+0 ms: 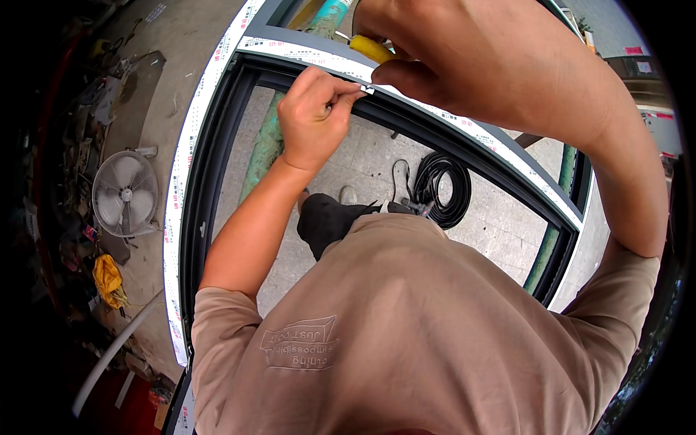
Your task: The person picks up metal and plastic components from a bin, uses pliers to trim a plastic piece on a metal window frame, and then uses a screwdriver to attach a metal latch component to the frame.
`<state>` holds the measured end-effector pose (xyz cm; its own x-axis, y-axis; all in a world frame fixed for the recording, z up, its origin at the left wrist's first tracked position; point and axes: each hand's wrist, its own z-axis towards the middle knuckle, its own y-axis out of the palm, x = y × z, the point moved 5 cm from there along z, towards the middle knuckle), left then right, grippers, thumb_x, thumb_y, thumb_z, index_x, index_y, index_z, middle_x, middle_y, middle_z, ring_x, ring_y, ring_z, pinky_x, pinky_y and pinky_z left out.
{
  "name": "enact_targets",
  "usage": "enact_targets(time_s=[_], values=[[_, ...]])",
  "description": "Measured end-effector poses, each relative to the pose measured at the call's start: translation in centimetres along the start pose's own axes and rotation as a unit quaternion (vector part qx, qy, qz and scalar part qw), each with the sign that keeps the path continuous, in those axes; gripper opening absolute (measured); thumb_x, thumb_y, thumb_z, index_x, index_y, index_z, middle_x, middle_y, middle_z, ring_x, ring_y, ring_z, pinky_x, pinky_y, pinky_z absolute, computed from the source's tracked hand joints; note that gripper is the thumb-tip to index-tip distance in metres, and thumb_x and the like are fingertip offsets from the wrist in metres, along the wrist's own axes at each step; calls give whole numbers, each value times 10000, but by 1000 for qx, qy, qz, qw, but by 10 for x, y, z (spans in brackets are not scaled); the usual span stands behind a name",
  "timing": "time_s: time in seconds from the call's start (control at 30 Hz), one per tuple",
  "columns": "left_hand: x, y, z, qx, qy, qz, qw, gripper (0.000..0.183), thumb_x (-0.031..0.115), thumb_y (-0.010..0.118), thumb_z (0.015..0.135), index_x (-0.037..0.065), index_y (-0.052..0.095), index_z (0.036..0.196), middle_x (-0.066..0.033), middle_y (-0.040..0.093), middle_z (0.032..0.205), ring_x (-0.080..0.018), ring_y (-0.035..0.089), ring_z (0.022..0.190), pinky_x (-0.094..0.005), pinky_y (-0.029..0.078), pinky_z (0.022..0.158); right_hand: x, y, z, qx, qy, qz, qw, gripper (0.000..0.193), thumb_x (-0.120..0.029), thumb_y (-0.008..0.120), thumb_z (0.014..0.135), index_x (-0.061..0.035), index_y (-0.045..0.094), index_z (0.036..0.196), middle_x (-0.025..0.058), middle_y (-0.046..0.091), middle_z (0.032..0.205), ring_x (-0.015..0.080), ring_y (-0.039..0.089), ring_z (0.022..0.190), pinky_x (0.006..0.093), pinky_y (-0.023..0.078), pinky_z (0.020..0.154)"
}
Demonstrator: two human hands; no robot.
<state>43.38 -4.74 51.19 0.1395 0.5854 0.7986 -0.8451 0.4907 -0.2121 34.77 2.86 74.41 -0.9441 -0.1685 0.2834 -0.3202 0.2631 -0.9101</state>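
Observation:
A dark grey window frame, its faces covered with printed white film, lies before me. At its far bar, my left hand is closed in a pinch on a small white piece against the black inner edge. Just right of it and above the bar, my right hand is closed round a yellow handle. The working end of that tool is hidden, so its kind cannot be made out. My right thumb points toward the small white piece, close to the left fingertips.
Green, worn pipes run under the frame. Through its opening show a coil of black cable on the tiled floor and my shoe. To the left stand a white fan, a yellow bag or cloth and clutter along the wall.

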Motion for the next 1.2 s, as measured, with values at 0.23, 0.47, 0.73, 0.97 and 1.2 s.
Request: enact_targets(time_s=[0.23, 0.47, 0.73, 0.97, 1.2], values=[[-3, -3, 0, 22, 53, 38, 998, 133, -24, 899, 831, 62, 819, 893, -46, 695, 844, -162, 671, 653, -322, 524, 594, -9, 5, -10, 149, -242, -68, 956, 207, -180, 675, 989, 15, 741, 1009, 93, 665, 871, 256, 755, 908, 364, 608, 701], [2, -2, 2, 10, 23, 10, 1000, 104, -5, 879, 878, 79, 841, 925, -45, 705, 857, -178, 695, 673, -328, 548, 612, 0, 7, -9, 107, -237, -8, 966, 225, -246, 701, 999, -31, 765, 1024, 71, 618, 943, 263, 729, 963, 418, 608, 709], [1, -5, -1, -13, 59, 17, 998, 173, -77, 834, 834, -38, 714, 951, -62, 659, 921, -158, 633, 770, -297, 521, 700, 2, 3, 5, -105, -47, 33, 993, 437, -428, 726, 1065, -27, 724, 892, 148, 688, 716, 375, 728, 629, 469, 603, 629], [-6, -1, -2, -3, 27, -13, 1000, 104, -36, 875, 882, 18, 795, 918, -48, 677, 867, -147, 650, 695, -305, 529, 633, 5, 16, -4, 114, -72, 187, 973, 354, -312, 725, 1026, 30, 701, 935, 193, 716, 742, 380, 742, 656, 469, 597, 625], [-3, -1, 1, 4, 39, 9, 999, 92, 5, 899, 880, 66, 840, 917, -35, 705, 850, -151, 678, 657, -306, 538, 592, 1, 13, -8, 63, -158, 47, 984, 229, -184, 668, 1002, 33, 717, 1060, 151, 735, 832, 320, 775, 913, 411, 605, 835]])
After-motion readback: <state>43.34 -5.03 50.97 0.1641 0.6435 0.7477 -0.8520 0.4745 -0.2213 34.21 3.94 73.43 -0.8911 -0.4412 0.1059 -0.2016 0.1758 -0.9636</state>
